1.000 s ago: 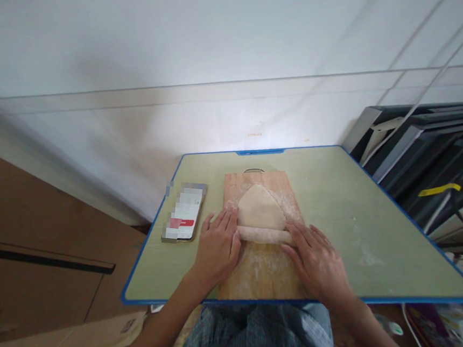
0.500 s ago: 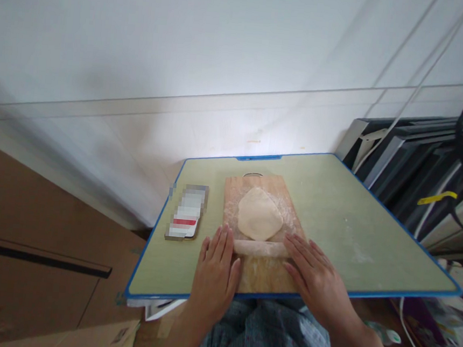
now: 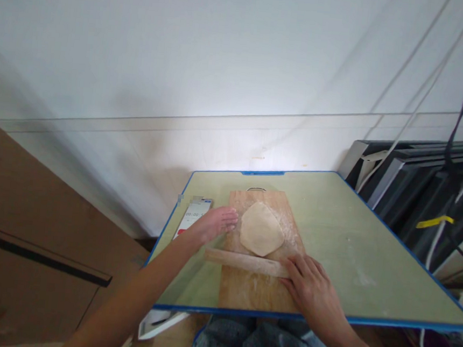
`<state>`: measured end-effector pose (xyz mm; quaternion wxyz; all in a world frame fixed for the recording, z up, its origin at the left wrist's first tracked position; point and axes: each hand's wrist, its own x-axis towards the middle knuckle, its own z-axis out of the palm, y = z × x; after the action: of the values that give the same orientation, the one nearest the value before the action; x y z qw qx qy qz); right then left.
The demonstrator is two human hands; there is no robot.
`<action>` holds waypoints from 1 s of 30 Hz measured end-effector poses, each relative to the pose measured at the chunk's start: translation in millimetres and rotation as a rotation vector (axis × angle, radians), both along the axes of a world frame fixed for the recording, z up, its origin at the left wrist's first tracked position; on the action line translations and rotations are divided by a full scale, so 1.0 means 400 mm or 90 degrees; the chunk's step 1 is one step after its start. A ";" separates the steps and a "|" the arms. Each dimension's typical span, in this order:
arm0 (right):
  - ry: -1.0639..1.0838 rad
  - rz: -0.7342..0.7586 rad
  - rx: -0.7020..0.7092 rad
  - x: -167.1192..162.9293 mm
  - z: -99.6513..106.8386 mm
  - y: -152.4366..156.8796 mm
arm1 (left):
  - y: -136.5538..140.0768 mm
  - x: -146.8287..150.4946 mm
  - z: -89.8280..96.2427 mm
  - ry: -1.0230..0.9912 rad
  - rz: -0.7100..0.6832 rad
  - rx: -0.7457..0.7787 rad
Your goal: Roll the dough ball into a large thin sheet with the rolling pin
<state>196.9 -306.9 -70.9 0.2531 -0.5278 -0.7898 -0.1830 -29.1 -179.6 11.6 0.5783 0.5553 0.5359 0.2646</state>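
A flat, rounded sheet of dough (image 3: pixel 262 229) lies on a floured wooden cutting board (image 3: pixel 241 293). Across the board, just in front of the dough, is a wooden rolling pin (image 3: pixel 243 262), its left end sticking out past the board's edge. My right hand (image 3: pixel 311 283) rests on the pin's right end, fingers bent over it. At the board's left edge, beside the dough, my left hand (image 3: pixel 221 219) has its fingers stretched out and holds nothing. Whether its fingertips touch the board I cannot tell.
A phone showing a timer (image 3: pixel 195 213) lies left of the board, partly behind my left forearm. The green tabletop (image 3: pixel 354 249) has a blue rim and flour traces on the right. A large cardboard box (image 3: pixel 39 243) stands left; dark panels (image 3: pixel 425 185) and cables are at right.
My left hand has let go of the rolling pin and moved up beside the dough. The pin now lies slightly slanted, its left end uncovered. My right hand stays on it. The view has tilted upward.
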 end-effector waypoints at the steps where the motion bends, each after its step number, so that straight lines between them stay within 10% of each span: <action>1: 0.002 -0.004 0.010 -0.001 -0.002 0.000 | 0.022 0.011 -0.002 0.006 -0.010 -0.011; 17: 0.075 0.022 0.036 -0.005 0.007 0.006 | 0.069 0.116 -0.038 0.347 -0.125 0.270; 30: 0.091 0.012 0.029 -0.007 0.003 0.008 | 0.025 0.170 0.015 0.293 -0.166 0.421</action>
<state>194.0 -303.6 -69.7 0.3222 -0.5262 -0.7704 -0.1605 38.8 -169.8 17.8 0.2626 0.8187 0.4625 0.2163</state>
